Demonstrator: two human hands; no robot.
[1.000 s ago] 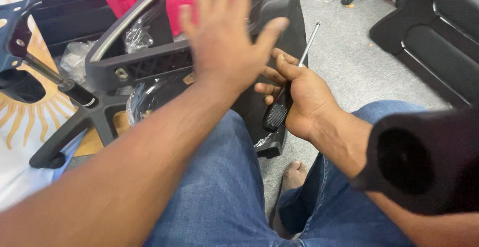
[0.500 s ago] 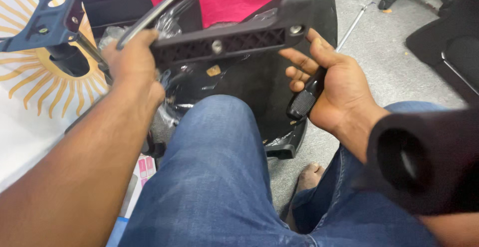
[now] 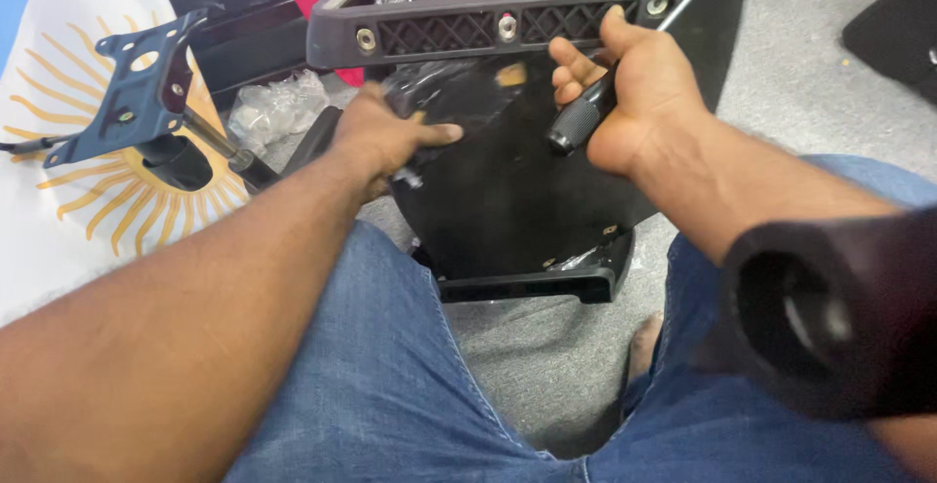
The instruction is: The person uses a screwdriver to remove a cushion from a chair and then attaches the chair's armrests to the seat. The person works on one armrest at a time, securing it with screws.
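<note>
A black chair seat (image 3: 508, 190) stands tilted between my knees, underside towards me, with a ribbed black armrest bracket (image 3: 488, 29) across its top. My left hand (image 3: 386, 141) grips the seat's left edge near a crumpled piece of plastic wrap. My right hand (image 3: 630, 93) holds a screwdriver (image 3: 586, 117) by its black handle, the metal shaft pointing up and right past the bracket. The fingers of that hand also rest against the bracket's underside.
A grey metal chair mechanism plate (image 3: 137, 88) on a black gas cylinder lies at the left, over a white cloth with a yellow sun print (image 3: 88, 220). Crumpled clear plastic (image 3: 278, 107) sits behind it. Grey carpet (image 3: 810, 83) spreads to the right. A black tube (image 3: 830, 317) is close at the lower right.
My left hand has dropped from the bracket's top to the seat's left edge. My right hand with the screwdriver has moved up to the bracket. The seat has shifted nearer the middle of view.
</note>
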